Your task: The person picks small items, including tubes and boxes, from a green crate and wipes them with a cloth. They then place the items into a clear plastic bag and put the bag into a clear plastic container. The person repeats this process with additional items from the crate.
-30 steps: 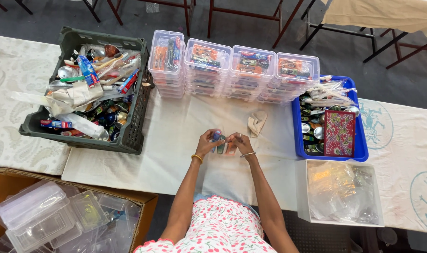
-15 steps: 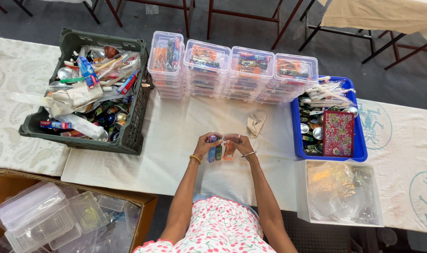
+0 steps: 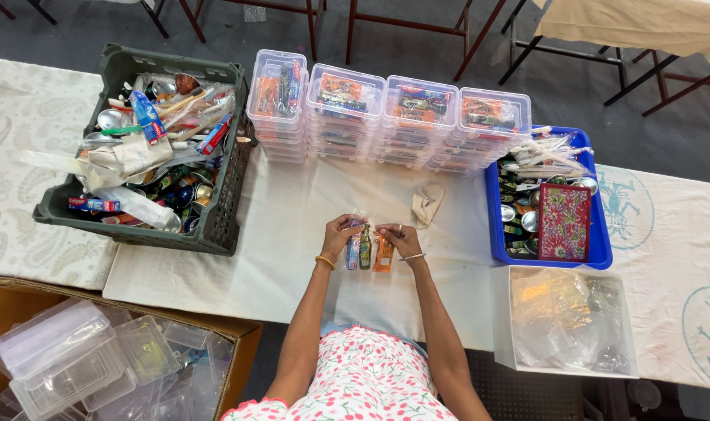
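1. A row of small sachets (image 3: 366, 251), blue, dark green and orange, hangs between the two hands above the middle of the bench (image 3: 292, 234), its top edge pinched at both ends.
2. The left hand (image 3: 341, 231) is closed on the left end of the row, fingers curled over the top; a gold bangle sits at that wrist.
3. The right hand (image 3: 396, 238) is closed on the right end, just beside the orange sachet, with a thin bangle on its wrist.
4. A crumpled beige cloth (image 3: 426, 203) lies on the white bench cover just beyond the right hand.
5. Behind it stand four stacks of clear lidded boxes (image 3: 386, 121), packed with colourful items.
6. A dark crate (image 3: 148, 148) of mixed toiletries sits to the left; a blue tray (image 3: 600, 253) holding spoons and a red patterned pouch (image 3: 564, 222) sits to the right.
7. A clear tub (image 3: 565, 320) of plastic bags is near the right elbow; a cardboard box (image 3: 12, 300) of empty clear containers stands lower left.
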